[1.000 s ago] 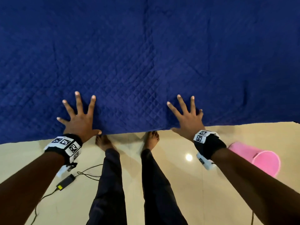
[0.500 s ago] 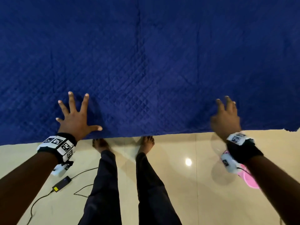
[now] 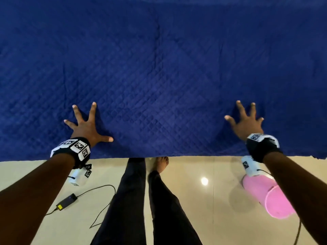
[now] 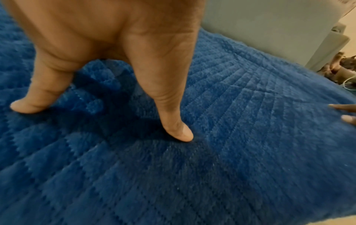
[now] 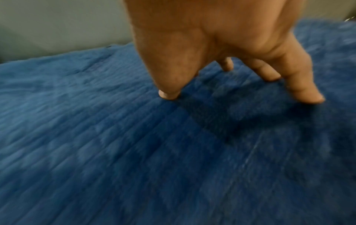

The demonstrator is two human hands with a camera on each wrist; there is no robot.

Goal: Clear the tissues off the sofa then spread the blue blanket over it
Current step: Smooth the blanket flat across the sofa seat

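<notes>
The quilted blue blanket (image 3: 162, 71) lies spread flat and fills the upper part of the head view; its front edge hangs just above the floor. My left hand (image 3: 85, 126) presses on it near the front left with fingers spread wide. My right hand (image 3: 246, 122) rests on it at the front right, fingers also spread and straight. In the left wrist view the blanket (image 4: 212, 152) lies under my fingertips (image 4: 183, 135), and grey sofa upholstery (image 4: 260, 30) shows behind it. The right wrist view is blurred; my fingertips (image 5: 169, 94) touch the blanket (image 5: 134, 152). No tissues are in view.
A pink bin (image 3: 269, 197) lies on the cream tiled floor (image 3: 194, 200) below my right wrist. A black power adapter (image 3: 66, 202) with its cable lies on the floor at the left. My legs (image 3: 141, 200) stand against the blanket's front edge.
My right hand has slid along the blanket from near the middle to the right and its fingers are spread again. My left hand stays pressed at the left.
</notes>
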